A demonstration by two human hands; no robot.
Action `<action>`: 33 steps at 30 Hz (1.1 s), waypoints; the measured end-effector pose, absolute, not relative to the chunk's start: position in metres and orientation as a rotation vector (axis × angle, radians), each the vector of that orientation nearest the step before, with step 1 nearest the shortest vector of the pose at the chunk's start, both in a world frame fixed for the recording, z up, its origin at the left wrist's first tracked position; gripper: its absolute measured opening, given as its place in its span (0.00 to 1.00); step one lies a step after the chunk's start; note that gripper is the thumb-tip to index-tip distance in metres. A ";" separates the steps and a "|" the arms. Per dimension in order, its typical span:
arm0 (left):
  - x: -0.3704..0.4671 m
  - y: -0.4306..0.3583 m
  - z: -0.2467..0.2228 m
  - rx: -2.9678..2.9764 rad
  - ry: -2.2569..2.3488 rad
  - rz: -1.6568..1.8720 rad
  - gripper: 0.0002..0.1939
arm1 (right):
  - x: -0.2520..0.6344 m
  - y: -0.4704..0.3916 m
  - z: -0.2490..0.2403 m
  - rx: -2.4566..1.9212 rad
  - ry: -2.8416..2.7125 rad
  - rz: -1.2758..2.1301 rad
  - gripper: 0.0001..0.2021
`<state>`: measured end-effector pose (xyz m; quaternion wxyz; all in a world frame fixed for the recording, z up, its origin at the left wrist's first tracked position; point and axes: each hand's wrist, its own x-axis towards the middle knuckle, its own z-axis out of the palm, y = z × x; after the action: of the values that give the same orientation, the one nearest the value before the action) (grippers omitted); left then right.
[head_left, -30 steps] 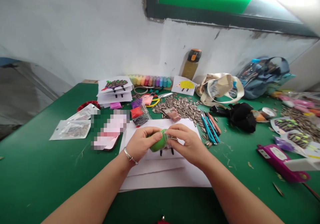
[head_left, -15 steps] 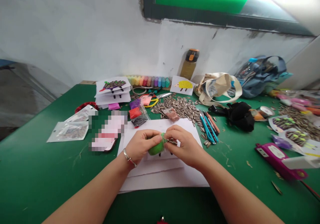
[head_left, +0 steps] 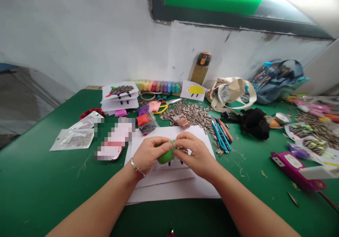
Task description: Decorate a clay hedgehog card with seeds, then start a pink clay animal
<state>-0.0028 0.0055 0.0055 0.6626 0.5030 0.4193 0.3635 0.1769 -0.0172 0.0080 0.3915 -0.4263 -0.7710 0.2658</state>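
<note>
One green packet [head_left: 166,157] hangs over the white paper [head_left: 172,191] near the front edge of the surface [head_left: 66,180], its long axis roughly sideways and its gathered end toward the right edge, the left hand's [head_left: 148,153] grip pinching the body and the right hand's [head_left: 197,155] that end. Two pouches [head_left: 72,140] lie toward the left edge. Compared with a second ago, the fingertips sit closer together, with less clear wrapper showing between them.

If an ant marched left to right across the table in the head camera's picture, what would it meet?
Clear packet, left hand, green packet, right hand, blue-handled tool, black bundle, purple device.
</note>
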 end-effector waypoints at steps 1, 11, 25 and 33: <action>-0.003 0.005 0.005 1.137 0.952 0.823 0.16 | 0.177 -0.017 0.009 -1.086 -1.964 0.667 0.08; -0.004 0.005 0.005 1.220 1.059 0.883 0.12 | 0.176 -0.019 0.012 -1.076 -1.947 0.690 0.07; -0.006 0.006 0.005 1.131 1.096 1.027 0.16 | 0.181 -0.014 0.009 -0.911 -1.361 1.349 0.05; -0.014 0.023 -0.003 0.986 1.131 1.227 0.19 | 0.194 -0.005 0.013 -1.001 -0.926 1.358 0.06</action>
<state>-0.0137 0.0234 -0.0033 0.5661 0.4193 0.4811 0.5217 0.1941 -0.0055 0.0134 0.5718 -0.4266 -0.3946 0.5791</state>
